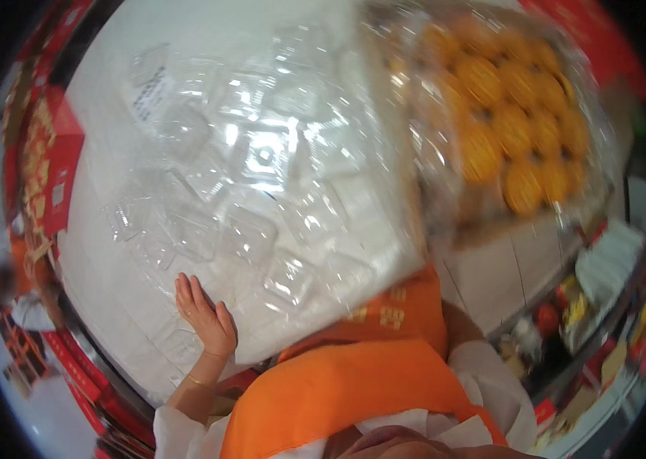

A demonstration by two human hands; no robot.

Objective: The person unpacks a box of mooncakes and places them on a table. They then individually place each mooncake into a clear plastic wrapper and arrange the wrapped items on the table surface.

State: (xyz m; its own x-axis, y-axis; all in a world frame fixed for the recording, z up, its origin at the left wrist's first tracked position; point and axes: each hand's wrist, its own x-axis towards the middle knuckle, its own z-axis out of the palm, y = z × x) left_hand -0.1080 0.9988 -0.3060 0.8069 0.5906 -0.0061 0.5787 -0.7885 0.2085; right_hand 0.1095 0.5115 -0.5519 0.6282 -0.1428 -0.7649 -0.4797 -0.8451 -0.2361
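My left hand [205, 315] lies palm down with its fingers extended at the near left part of a white-covered surface [134, 356]. It appears empty. Beyond it are several clear plastic clamshell containers [245, 235], spread about and overlapping, with bright glare on them. At the upper right, orange round fruit [512, 132] sit in rows in a box under clear plastic film [443, 189]. My right forearm [463, 327] reaches forward beside my orange apron [346, 384]; my right hand is out of view, apparently behind the apron and the white surface's edge.
A red box [65, 166] stands by the surface's left edge. A person [30, 287] is at the far left, near more red boxes [73, 367]. Tiled floor [506, 275] shows at the right, beside a shelf or bin holding bags and mixed goods [564, 310].
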